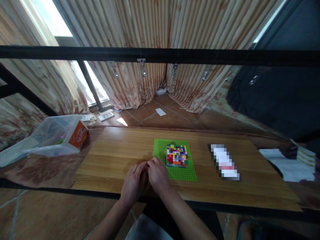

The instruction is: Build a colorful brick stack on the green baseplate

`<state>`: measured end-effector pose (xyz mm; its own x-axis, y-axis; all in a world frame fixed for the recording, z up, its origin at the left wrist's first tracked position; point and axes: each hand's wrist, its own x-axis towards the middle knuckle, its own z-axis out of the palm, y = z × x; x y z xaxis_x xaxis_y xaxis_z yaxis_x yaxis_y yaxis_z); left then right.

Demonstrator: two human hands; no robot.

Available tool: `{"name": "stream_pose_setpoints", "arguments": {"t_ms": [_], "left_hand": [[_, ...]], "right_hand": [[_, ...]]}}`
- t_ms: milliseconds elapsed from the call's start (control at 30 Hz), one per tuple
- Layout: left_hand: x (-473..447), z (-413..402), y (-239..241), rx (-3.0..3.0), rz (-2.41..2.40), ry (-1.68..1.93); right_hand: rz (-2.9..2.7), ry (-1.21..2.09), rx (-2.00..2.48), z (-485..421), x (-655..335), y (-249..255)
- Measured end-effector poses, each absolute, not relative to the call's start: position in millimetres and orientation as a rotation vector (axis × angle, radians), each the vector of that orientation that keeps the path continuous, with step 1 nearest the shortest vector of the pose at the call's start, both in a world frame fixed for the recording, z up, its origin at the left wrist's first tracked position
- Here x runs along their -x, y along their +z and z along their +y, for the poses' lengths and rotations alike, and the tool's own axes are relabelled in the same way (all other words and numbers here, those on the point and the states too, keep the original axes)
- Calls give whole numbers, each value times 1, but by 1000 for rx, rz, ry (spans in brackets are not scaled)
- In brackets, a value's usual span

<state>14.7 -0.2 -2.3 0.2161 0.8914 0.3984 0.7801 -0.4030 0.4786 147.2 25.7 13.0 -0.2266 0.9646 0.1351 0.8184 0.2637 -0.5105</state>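
Note:
My left hand (pixel 134 182) and my right hand (pixel 158 173) meet at the fingertips, low over the wooden table, just left of a green baseplate (pixel 183 175). Both have their fingers curled and pressed together. Whatever sits between them is hidden by the fingers. On the baseplate stands a block of many-coloured building bricks (pixel 177 155), with red, yellow, blue, white and orange pieces on top. My right hand overlaps the baseplate's left edge and is close to the bricks.
A blurred-out phone-like slab (pixel 225 162) lies on the table (pixel 112 150) to the right. At the left stands a clear plastic bin (pixel 53 136) with an orange label. Papers (pixel 287 163) lie at the far right. A black bar (pixel 160 56) crosses behind the table, before curtains.

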Motion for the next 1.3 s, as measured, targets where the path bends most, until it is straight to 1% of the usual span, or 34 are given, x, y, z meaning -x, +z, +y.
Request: {"name": "stream_pose_setpoints", "arguments": {"t_ms": [200, 600, 1300], "left_hand": [[-14, 0, -4, -2346, 1602, 976], [-15, -1, -3, -2348, 1625, 955], [-15, -5, 5, -2340, 1574, 946]], "right_hand": [[-1998, 493, 1477, 22, -152, 10], [-1746, 672, 1342, 10, -159, 18], [-1728, 748, 1411, -1, -155, 19]]}}
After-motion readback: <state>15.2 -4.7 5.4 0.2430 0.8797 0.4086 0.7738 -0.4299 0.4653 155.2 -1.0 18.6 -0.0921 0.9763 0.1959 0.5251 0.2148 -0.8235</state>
